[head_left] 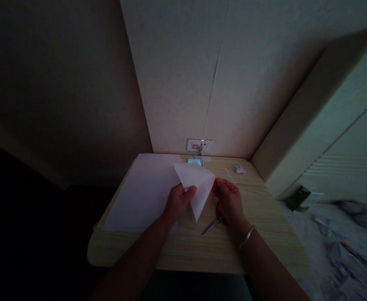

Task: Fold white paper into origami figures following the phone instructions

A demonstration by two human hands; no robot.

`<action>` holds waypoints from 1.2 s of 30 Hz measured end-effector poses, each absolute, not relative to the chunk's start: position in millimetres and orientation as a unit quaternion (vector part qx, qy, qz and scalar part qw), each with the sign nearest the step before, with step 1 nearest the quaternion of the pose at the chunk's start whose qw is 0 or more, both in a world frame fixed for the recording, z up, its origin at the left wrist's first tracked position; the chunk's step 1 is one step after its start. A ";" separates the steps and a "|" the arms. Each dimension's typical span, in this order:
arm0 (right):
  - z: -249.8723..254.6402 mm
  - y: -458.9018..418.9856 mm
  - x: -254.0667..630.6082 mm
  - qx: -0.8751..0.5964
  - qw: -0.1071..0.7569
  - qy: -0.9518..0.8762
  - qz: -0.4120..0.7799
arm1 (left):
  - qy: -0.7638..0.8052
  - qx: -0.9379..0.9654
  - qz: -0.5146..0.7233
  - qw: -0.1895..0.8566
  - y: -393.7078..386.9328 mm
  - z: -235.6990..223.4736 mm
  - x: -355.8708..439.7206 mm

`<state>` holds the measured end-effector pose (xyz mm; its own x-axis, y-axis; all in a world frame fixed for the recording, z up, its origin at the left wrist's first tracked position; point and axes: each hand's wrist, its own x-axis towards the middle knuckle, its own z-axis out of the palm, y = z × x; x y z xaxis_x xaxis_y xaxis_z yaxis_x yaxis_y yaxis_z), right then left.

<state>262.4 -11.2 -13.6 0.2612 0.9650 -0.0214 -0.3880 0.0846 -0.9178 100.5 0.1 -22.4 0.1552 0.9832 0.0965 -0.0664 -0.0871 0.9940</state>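
Note:
My left hand (178, 202) grips a folded sheet of white paper (198, 182), its thumb lying on top. The paper is roughly triangular, with one point hanging down toward me. At the paper's right corner, the closed fingers of my right hand (229, 198) pinch the edge. Scissors (213, 225) with red handles show just below my right hand, blades pointing left toward me. That hand partly hides their handles. Under and left of my left hand, large white paper sheets (139, 192) lie flat on the wooden table (202, 255).
A phone (194, 161) with a lit screen lies at the table's back, below a wall socket (199, 145) with a plug. Crumpled paper (239, 169) and a thin paper strip (229, 175) are at the back right. To the right is a bed-like surface (309, 238) with scattered items.

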 end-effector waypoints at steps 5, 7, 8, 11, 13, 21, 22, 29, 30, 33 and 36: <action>-18.5 -14.9 256.4 -0.432 0.574 -0.401 0.569 | 0.419 0.544 0.490 0.537 -1.3 -21.1 102.2; -19.4 -15.6 255.9 -0.435 0.562 -0.413 0.570 | 0.419 0.545 0.487 0.539 -2.1 -20.7 102.8; -19.7 -15.6 256.0 -0.437 0.563 -0.413 0.567 | 0.419 0.544 0.485 0.542 -2.5 -20.4 103.0; -20.2 -15.0 257.2 -0.444 0.571 -0.409 0.557 | 0.414 0.542 0.479 0.553 -2.9 -19.6 103.2; -20.4 -14.6 257.8 -0.447 0.576 -0.410 0.549 | 0.415 0.544 0.479 0.550 -3.0 -19.0 103.1; -21.9 -12.0 259.1 -0.449 0.620 -0.378 0.520 | 0.350 0.510 0.477 0.624 -4.1 -15.8 104.9; -22.7 -11.7 259.1 -0.445 0.625 -0.373 0.521 | 0.346 0.509 0.477 0.627 -4.4 -15.1 105.1; -23.3 -12.5 258.3 -0.434 0.626 -0.370 0.532 | 0.348 0.514 0.474 0.625 -6.1 -10.5 105.3; -22.6 -12.7 258.3 -0.434 0.625 -0.368 0.535 | 0.350 0.514 0.475 0.623 -6.1 -10.4 105.3; -20.5 -13.1 258.0 -0.440 0.622 -0.367 0.534 | 0.359 0.514 0.476 0.617 -5.6 -10.6 105.1; -19.5 -13.0 257.3 -0.447 0.620 -0.369 0.528 | 0.361 0.519 0.479 0.609 -5.6 -10.2 104.9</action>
